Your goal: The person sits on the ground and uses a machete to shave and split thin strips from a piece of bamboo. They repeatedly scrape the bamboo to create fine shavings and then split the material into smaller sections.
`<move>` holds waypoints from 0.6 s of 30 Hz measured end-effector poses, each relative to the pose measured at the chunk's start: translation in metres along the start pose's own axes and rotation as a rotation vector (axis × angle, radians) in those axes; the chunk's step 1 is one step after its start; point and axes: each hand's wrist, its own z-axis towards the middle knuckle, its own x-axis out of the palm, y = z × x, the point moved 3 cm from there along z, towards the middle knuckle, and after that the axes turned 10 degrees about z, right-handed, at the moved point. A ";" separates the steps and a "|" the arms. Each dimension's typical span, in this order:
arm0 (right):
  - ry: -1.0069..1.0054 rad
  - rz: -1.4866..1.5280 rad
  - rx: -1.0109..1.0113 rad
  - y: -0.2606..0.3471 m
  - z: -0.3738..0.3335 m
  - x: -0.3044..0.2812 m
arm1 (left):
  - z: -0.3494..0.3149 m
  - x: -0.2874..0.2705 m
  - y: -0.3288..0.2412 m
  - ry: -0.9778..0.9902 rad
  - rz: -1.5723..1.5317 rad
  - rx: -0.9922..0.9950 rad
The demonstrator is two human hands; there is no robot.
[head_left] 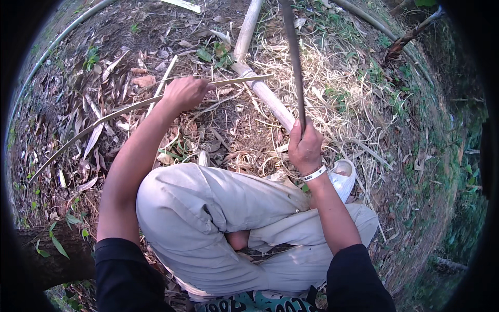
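Observation:
My left hand (185, 93) is closed around a long, thin bamboo strip (122, 111). The strip runs from the lower left, through my fist, to a tip that crosses over a bamboo pole (271, 102). My right hand (305, 148) is closed on the lower end of a long dark machete (295, 62), whose narrow blade points up past the top edge of the view. Its handle is hidden in my fist. Blade and strip are apart. The pole lies on the ground beyond my knees, its near end behind my right hand.
Pale curled shavings (332, 88) cover the ground around the pole. Dry leaves (93, 135) lie to the left, with a reddish stone (144, 81). A white sandal-like thing (343, 182) sits beside my right wrist. A log (57, 255) is at lower left, and a broken branch (413, 34) at upper right.

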 end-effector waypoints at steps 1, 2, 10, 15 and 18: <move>0.342 -0.272 0.329 -0.029 -0.010 0.019 | 0.000 0.001 0.000 -0.015 0.020 0.007; 0.373 -0.402 0.347 -0.038 -0.018 0.028 | 0.000 0.006 -0.001 -0.024 0.038 0.018; 0.329 0.037 0.363 -0.025 -0.001 0.009 | -0.007 0.013 0.000 -0.089 0.098 0.034; 0.295 -0.153 0.274 -0.014 -0.002 0.010 | -0.002 0.012 -0.001 -0.096 0.121 0.060; 0.321 -0.264 0.267 -0.024 -0.010 0.009 | 0.002 0.013 -0.002 -0.106 0.113 0.072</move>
